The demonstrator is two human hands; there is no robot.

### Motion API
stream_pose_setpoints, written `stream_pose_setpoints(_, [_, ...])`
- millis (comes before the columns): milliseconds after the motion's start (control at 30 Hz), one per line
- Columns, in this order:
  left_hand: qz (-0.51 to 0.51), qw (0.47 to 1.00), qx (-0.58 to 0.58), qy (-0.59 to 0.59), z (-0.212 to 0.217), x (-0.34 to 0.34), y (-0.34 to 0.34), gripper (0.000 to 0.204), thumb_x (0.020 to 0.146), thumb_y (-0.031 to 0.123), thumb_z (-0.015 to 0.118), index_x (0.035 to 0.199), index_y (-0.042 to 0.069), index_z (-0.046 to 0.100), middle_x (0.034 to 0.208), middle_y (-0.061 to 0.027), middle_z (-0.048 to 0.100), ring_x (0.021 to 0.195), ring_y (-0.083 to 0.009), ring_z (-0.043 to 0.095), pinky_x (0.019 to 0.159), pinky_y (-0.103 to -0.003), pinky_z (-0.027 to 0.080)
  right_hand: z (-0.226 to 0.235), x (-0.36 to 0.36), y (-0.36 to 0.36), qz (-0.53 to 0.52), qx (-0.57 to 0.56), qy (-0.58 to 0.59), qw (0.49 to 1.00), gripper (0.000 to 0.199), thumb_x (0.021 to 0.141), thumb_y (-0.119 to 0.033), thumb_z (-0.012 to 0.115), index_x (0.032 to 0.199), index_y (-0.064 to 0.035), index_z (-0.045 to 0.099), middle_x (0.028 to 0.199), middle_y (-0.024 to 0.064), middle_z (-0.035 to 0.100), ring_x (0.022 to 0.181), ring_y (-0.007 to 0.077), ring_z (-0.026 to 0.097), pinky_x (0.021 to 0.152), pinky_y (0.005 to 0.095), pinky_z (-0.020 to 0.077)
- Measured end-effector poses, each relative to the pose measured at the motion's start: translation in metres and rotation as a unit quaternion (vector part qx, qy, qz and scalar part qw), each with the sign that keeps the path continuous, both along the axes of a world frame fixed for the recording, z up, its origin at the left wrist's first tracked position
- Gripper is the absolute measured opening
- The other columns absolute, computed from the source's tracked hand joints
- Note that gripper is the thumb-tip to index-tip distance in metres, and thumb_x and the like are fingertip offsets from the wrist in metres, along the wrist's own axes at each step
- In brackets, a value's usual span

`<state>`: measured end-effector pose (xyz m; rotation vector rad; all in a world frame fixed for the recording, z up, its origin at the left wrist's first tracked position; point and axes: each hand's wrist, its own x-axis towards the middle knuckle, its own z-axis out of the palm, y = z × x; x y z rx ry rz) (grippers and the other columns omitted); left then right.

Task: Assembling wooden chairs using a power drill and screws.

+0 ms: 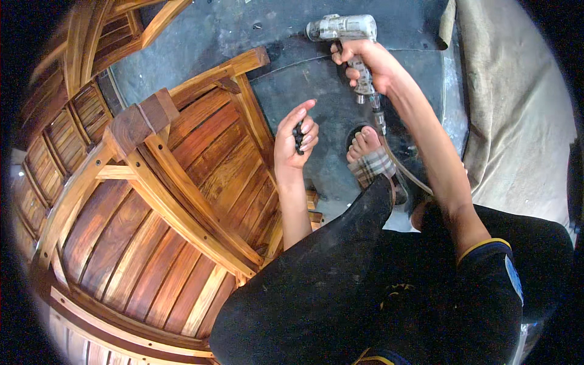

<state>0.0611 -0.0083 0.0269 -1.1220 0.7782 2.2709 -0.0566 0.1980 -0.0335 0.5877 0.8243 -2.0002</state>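
Grey air drill point(344, 29) in right hand point(365, 61); left hand point(295, 143) pinches dark screws point(298, 135).

the slatted wooden chair point(176, 201) runs in stripes of red-brown, orange and pale yellow, with a golden curved frame. the pistol-shaped power tool point(344, 29) is dull grey-white, smudged with dirt. the small object point(298, 137) in the left hand is black. the floor point(292, 30) is dark grey-blue, the cloth point(517, 109) beside it beige. the sandal point(372, 165) strap is grey-and-white plaid. the trousers point(328, 286) are black; the dark sleeve point(486, 249) carries a yellow edge.
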Motion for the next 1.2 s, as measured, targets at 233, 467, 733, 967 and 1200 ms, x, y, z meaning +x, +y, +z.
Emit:
stream_pose_setpoints(233, [-0.034,0.999,-0.027,-0.012,-0.006,-0.001,0.013,0.027,0.091,0.013,0.053,0.115,0.000,0.055,0.058,0.0000,0.040,0.044,-0.0093,0.038,0.031,-0.019,0.028,-0.014,0.001,0.012,-0.066,0.081,0.051,0.993,0.017,0.070,-0.010,0.064,0.084,-0.0004,0.060,0.072,0.0074,0.063,0.044,0.0119,0.050,0.040,0.0256,0.0433])
stream_pose_setpoints(467, [-0.023,1.000,-0.010,-0.004,-0.016,-0.006,0.020,0.027,0.091,0.013,0.053,0.114,0.001,0.056,0.059,0.0002,0.041,0.045,-0.0087,0.037,0.032,-0.019,0.028,-0.018,0.001,0.021,-0.094,0.112,0.091,0.985,0.026,0.076,-0.020,0.063,0.083,0.0054,0.063,0.076,0.0139,0.066,0.049,0.0164,0.058,0.046,0.0280,0.0486])
stream_pose_setpoints(733, [-0.041,0.999,-0.031,-0.015,-0.008,-0.007,0.004,0.026,0.091,0.012,0.052,0.114,0.000,0.056,0.058,-0.0002,0.042,0.044,-0.0088,0.037,0.031,-0.019,0.028,0.090,-0.048,0.026,0.269,0.585,0.397,0.654,0.009,0.075,-0.010,0.063,0.077,-0.0019,0.067,0.077,0.0160,0.067,0.068,0.0279,0.068,0.063,0.0372,0.0557])
stream_pose_setpoints(967, [-0.040,0.998,-0.041,-0.022,-0.009,-0.008,-0.002,0.027,0.091,0.012,0.052,0.115,0.000,0.054,0.058,-0.0004,0.041,0.044,-0.0090,0.036,0.031,-0.019,0.027,0.043,-0.049,-0.089,0.235,0.178,0.298,0.908,0.020,0.074,-0.015,0.053,0.072,0.0025,0.063,0.064,0.0105,0.063,0.050,0.0184,0.060,0.044,0.0319,0.0516])
stream_pose_setpoints(1200, [-0.009,0.998,-0.036,-0.053,-0.012,0.006,-0.019,0.020,0.093,0.017,0.049,0.077,0.006,0.046,0.060,-0.0004,0.039,0.045,-0.0109,0.037,0.031,-0.020,0.030,0.012,0.022,-0.135,0.058,0.140,0.177,0.972,0.062,0.072,-0.017,0.061,0.126,0.0064,0.042,0.063,0.0118,0.062,0.054,0.0223,0.062,0.046,0.0342,0.0486])
